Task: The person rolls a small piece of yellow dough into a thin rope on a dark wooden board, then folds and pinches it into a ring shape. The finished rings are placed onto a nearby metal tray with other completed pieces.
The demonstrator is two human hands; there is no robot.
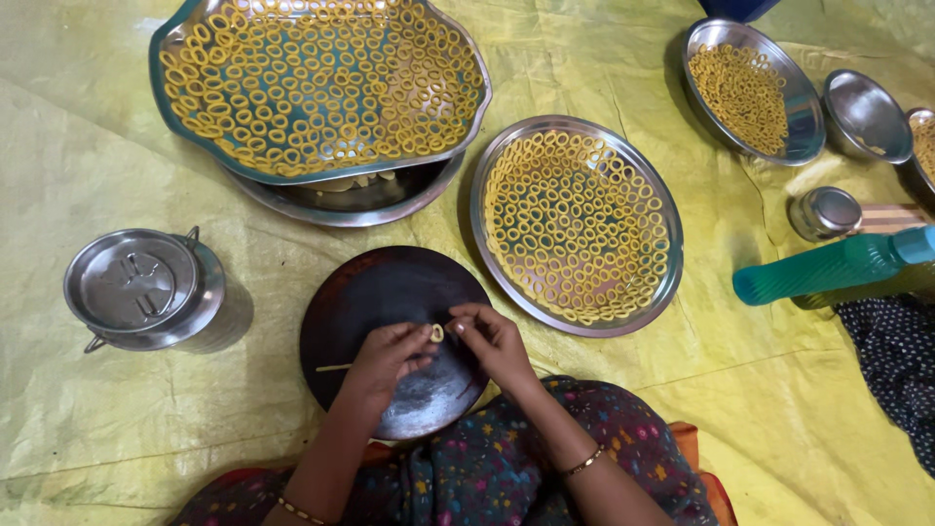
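Here, over the dark round plate (pixel 390 292), my left hand (pixel 385 362) and right hand (pixel 495 341) both pinch a small dough ring (pixel 437 333). Soft, light, easily squashed, I judge; fingertip grip at its joined ends only.

One view only, head-worn. It looked steeply down from above the seated person's lap onto a yellow sheet (pixel 117 419), facing away from the body. Hands sat close, low in centre frame; the trays lay farther, toward the top edge. Right and top edges cropped several dishes.
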